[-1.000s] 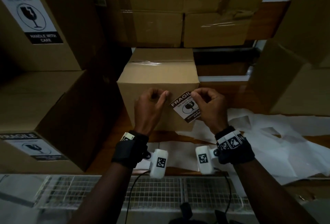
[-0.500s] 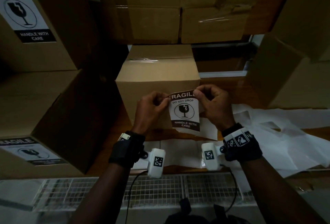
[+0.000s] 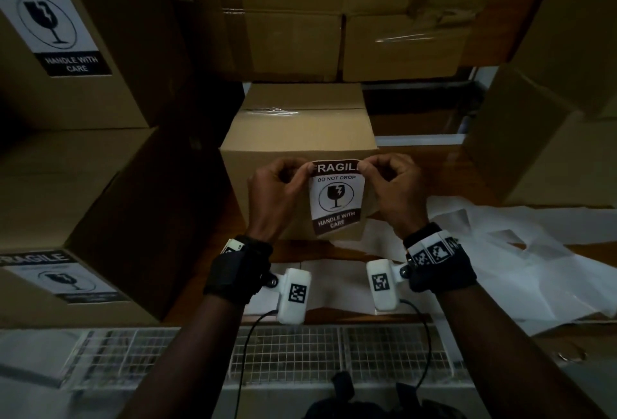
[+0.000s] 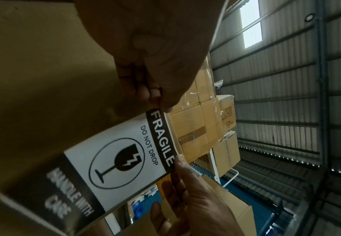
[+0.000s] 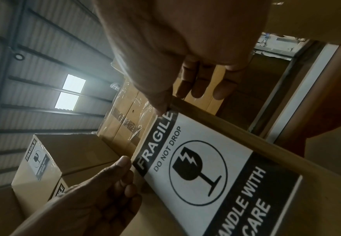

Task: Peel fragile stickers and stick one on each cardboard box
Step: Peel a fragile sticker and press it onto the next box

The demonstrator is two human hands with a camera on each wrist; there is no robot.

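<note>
A black-and-white fragile sticker [image 3: 336,197] hangs upright in front of the near face of a small cardboard box [image 3: 300,128] on the table. My left hand [image 3: 277,185] pinches the sticker's top left corner and my right hand [image 3: 392,185] pinches its top right corner. The sticker's lower edge curls a little away from the box. In the left wrist view the sticker [image 4: 113,159] lies close along the box face, with my left hand [image 4: 157,99] on one corner. In the right wrist view the sticker [image 5: 205,167] is held at the box's top edge by my right hand [image 5: 163,103].
Two larger boxes with fragile labels [image 3: 53,14] [image 3: 60,280] are stacked at the left. More boxes [image 3: 340,18] stand behind, and one [image 3: 547,138] at the right. White backing sheets [image 3: 517,258] lie over the wooden table at the right. A wire grid [image 3: 267,352] runs along the near edge.
The sticker has turned from tilted to upright, and both hands have lifted it higher against the box's front face. The backing paper seen under it earlier has dropped away.
</note>
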